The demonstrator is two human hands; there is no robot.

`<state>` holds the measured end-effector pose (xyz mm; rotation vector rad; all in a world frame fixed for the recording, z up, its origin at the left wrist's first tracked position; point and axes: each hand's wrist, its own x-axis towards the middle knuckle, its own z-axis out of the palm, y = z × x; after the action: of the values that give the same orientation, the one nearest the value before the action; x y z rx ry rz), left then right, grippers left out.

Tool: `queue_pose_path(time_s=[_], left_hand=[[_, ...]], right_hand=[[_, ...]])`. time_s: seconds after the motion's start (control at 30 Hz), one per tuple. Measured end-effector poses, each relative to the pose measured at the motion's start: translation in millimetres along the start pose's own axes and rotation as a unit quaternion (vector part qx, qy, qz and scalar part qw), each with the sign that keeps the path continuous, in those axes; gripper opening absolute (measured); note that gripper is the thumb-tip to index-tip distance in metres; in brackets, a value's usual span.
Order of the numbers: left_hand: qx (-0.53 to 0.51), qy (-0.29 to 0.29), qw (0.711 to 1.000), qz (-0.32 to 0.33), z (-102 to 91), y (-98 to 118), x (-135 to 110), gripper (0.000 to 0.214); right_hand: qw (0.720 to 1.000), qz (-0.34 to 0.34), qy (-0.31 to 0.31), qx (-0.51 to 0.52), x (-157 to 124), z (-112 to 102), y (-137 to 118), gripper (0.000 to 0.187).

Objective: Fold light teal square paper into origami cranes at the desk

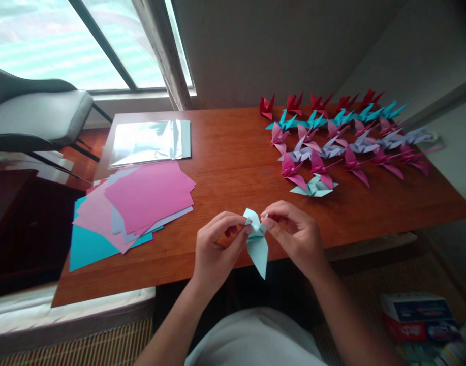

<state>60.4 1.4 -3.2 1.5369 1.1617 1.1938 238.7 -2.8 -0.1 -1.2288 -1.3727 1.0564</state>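
Above the front edge of the table, a pale mint paper crane (257, 244) is held between both hands, its two wings spread toward and away from me. My left hand (221, 244) pinches one end of it between thumb and forefinger. On the other side, my right hand (293, 231) grips the opposite tip the same way. Just beyond the right hand lies another pale mint paper crane (315, 187). Behind it stand rows of finished cranes: magenta (353, 165), lavender (332, 148), light pink (279, 136), turquoise (314, 121) and red (267, 107).
On the table (225, 147), coloured paper sheets (152, 198) lie fanned out at the left. A shiny plastic pack of paper (149, 142) is behind them. A grey chair (38, 117) stands by the window, and boxes (419, 315) sit low at the right.
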Motion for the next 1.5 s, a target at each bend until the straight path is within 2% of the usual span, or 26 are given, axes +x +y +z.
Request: queue_pose_path(time_s=[0.13,0.37,0.5,0.7,0.9,1.17,1.5], left_hand=[[-0.022,-0.021,0.999,-0.021,0.0,0,-1,0.004],[-0.043,-0.038,0.997,-0.042,0.2,-3,-2,0.006],[-0.100,-0.050,0.989,-0.098,-1.1,-4,-2,0.008],[-0.269,-0.088,0.930,-0.234,-2.6,-3,0,0.015],[-0.319,-0.138,0.884,-0.313,-4.8,-5,-1,0.021],[-0.341,-0.156,0.863,-0.338,-3.3,-6,-1,0.023],[-0.345,-0.153,0.864,-0.334,-1.2,-5,2,0.023]], right_hand=[[1.000,0.001,0.004,0.002,1,-1,0,0.009],[0.998,0.041,0.004,0.048,-2,-1,-2,0.008],[0.990,0.070,-0.012,0.118,-1,-4,-1,0.007],[0.983,0.071,-0.098,0.138,5,-15,-7,0.006],[0.982,0.055,-0.154,0.090,8,-27,-14,0.005],[0.981,0.053,-0.153,0.106,7,-28,-15,0.004],[0.985,0.042,-0.112,0.127,2,-22,-9,0.006]])
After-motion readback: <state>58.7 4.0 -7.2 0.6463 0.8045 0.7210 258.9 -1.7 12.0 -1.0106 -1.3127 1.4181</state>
